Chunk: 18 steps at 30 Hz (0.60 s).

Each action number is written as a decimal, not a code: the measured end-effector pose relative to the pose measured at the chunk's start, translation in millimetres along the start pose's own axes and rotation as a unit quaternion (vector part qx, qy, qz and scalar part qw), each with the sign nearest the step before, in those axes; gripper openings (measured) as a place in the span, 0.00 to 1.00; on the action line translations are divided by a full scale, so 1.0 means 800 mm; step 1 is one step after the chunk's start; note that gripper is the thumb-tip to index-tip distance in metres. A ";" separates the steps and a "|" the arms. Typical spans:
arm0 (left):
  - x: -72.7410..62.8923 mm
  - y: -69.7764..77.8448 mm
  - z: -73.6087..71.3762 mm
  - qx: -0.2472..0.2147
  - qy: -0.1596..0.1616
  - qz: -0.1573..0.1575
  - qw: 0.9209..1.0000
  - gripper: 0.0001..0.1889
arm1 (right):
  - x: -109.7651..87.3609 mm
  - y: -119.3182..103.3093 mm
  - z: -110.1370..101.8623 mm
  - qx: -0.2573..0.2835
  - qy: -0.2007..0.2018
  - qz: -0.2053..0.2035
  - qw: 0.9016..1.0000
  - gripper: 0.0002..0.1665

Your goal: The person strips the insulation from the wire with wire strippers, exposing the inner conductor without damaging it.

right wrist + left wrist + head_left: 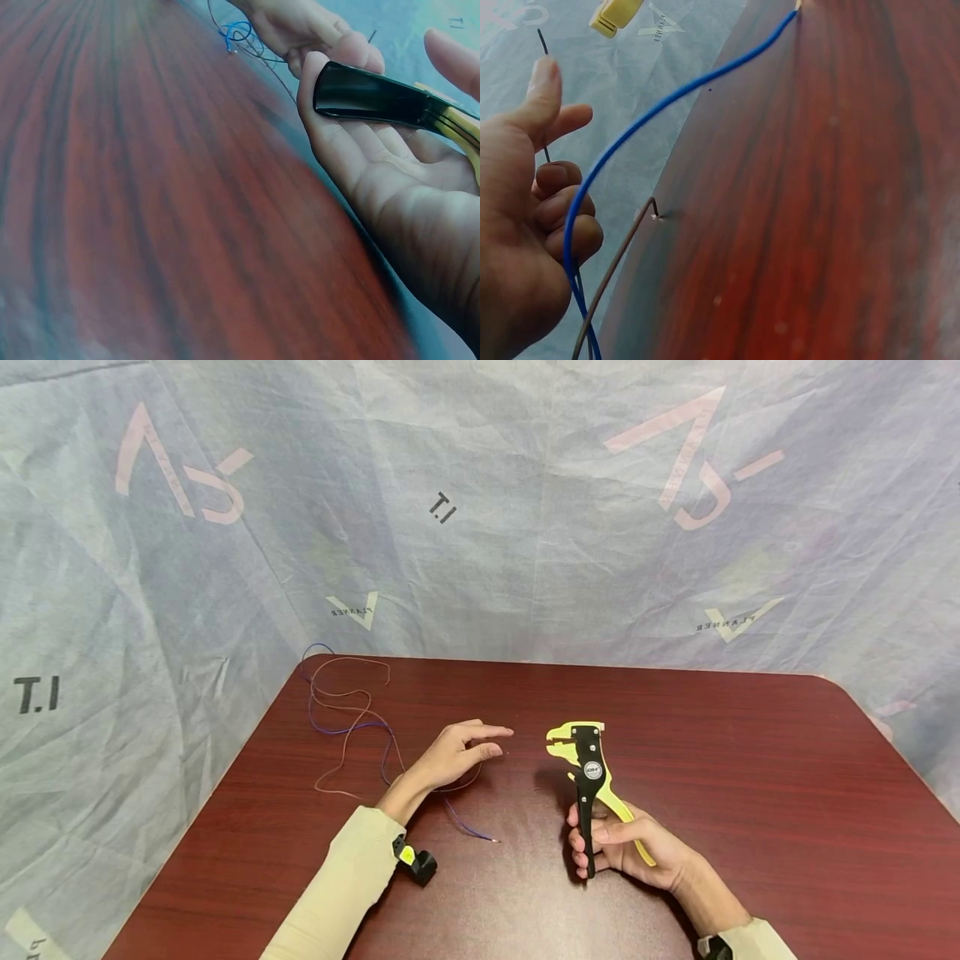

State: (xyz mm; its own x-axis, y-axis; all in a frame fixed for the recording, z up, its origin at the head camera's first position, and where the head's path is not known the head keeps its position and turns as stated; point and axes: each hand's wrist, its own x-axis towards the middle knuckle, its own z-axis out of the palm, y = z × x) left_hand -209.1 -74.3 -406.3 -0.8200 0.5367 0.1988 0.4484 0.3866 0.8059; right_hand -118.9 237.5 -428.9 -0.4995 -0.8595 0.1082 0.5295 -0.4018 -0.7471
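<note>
A yellow and black wire stripper [591,768] stands upright in my right hand [637,852], its jaws pointing left and apart. My fingers wrap the black handle, and the thumb lies between the two handles. My left hand [457,752] is left of the tool, above the table. It holds a thin brown wire [542,41], whose end sticks up past the thumb in the left wrist view; lower fingers are curled. A blue wire [656,105] arcs past this hand, and its bared copper end lies right of the left wrist in the head view.
The dark red wooden table [712,760] spreads under both hands. Loose coils of blue and brown wire trail to its far left corner, with a blue loop [318,646] at the edge. Printed grey fabric [540,527] hangs behind and to the left.
</note>
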 end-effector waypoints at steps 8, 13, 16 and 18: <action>0.001 -0.001 0.000 -0.030 0.031 0.047 0.998 0.11 | 0.001 -0.003 0.001 0.000 -0.001 0.001 1.000 0.24; 0.002 0.001 0.000 -0.029 0.042 0.064 0.997 0.09 | 0.001 -0.006 0.003 -0.004 0.002 0.000 1.000 0.24; 0.003 0.004 0.001 -0.025 0.045 0.068 0.996 0.09 | 0.000 -0.008 0.005 -0.007 0.003 -0.001 1.000 0.24; 0.003 0.007 0.001 -0.023 0.048 0.069 0.996 0.09 | 0.000 -0.010 0.007 -0.010 0.003 -0.002 1.000 0.24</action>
State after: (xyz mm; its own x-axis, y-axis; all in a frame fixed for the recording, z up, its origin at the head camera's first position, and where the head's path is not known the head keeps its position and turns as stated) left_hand -208.6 -70.6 -401.9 -0.7833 0.5070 0.3596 0.5437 0.2785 0.7917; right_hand -119.4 238.7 -419.1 -0.5061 -0.8557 0.1079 0.5130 -0.3992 -0.7599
